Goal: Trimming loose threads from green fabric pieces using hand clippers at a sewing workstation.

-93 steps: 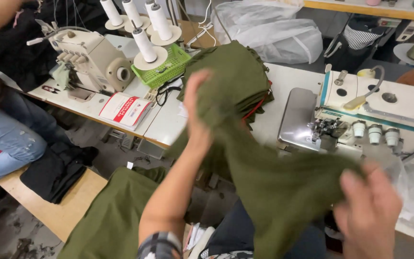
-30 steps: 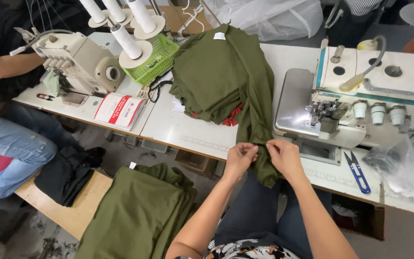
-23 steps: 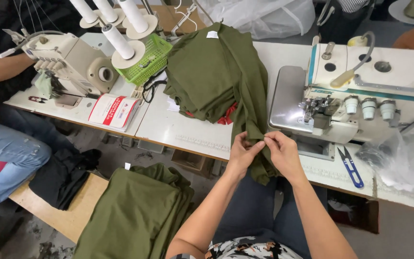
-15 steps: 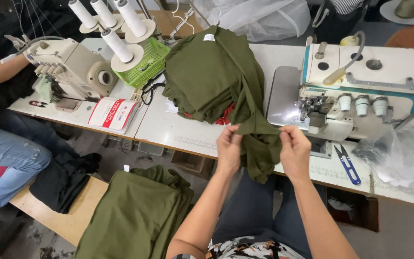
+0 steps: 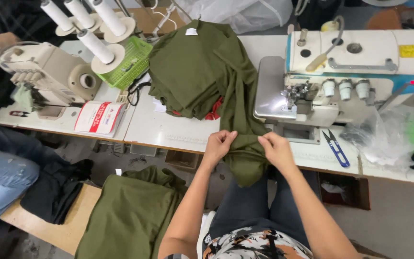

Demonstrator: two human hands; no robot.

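**Inspector:** State of the hands?

**Assessor:** Both are closed on cloth. The left hand (image 5: 219, 144) is fisted, fingers curled around a fold of the olive-green garment piece (image 5: 245, 156). The right hand (image 5: 276, 149) pinches the same fold, thumb over the top. The hands sit close together, not touching, with a short span of fabric drawn between them.

**Inspector:** Where does the garment lie?

**Assessor:** It hangs over the near edge of the white worktable (image 5: 168, 134). Below the fingers the loose end drops toward the person's lap; beyond the fingertips it runs up into the stack of olive pieces (image 5: 192, 72). The overlock machine (image 5: 322, 81) stands just past the right fingers, its bed plate beside the fabric.

**Inspector:** Anything else within reach?

**Assessor:** Blue-handled thread snips (image 5: 335, 148) lie outboard of the right hand. A green basket (image 5: 128, 64) and thread cones (image 5: 97, 45) sit well beyond the left hand. More olive cloth (image 5: 130, 216) rests on a bench below the left forearm.

**Inspector:** Your judgement on doing this step well?

**Assessor:** It reads as aligning edges before seaming. I would advise keeping the layers flush between both thumbs, holding even tension without stretching the knit, and keeping the hanging weight from dragging the edges askew. Whether the edges match now cannot be told; the fingers cover them
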